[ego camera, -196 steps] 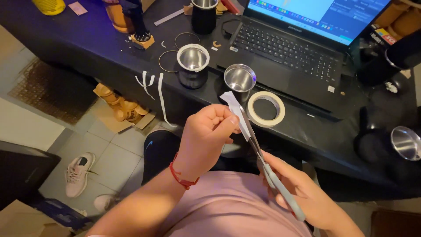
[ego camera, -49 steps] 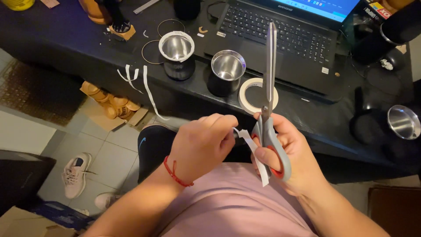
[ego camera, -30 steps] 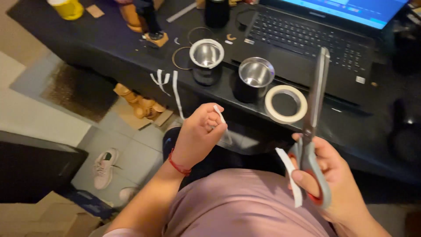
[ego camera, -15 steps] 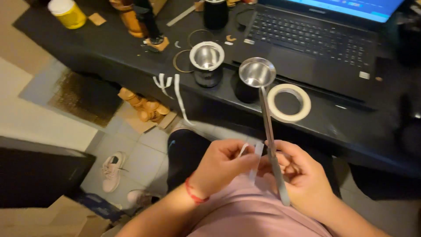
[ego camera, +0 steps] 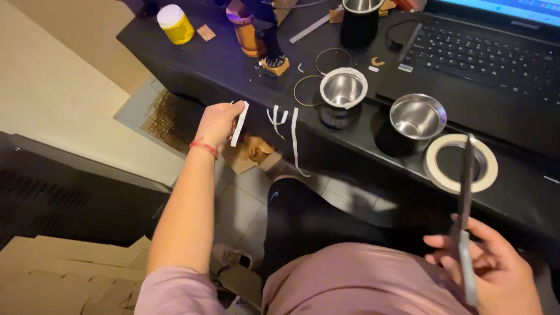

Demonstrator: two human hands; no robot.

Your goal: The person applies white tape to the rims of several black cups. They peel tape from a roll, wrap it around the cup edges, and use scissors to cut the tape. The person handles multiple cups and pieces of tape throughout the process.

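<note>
Half a second ago both hands met in the lap around a tape strip; now the left hand (ego camera: 217, 121) has reached out to the bench (ego camera: 198, 58) edge, pinching a short white strip (ego camera: 239, 123) beside strips already hanging there (ego camera: 279, 116). The right hand (ego camera: 490, 274) stays low, closed around shut scissors (ego camera: 465, 216), so a fresh piece looks cut.

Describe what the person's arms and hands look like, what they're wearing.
Both hands are bare, no gloves. The left hand has a thin red cord bracelet at the wrist and a short mauve-pink sleeve up at the shoulder. The right hand shows no rings or wristwear that I can make out.
</note>
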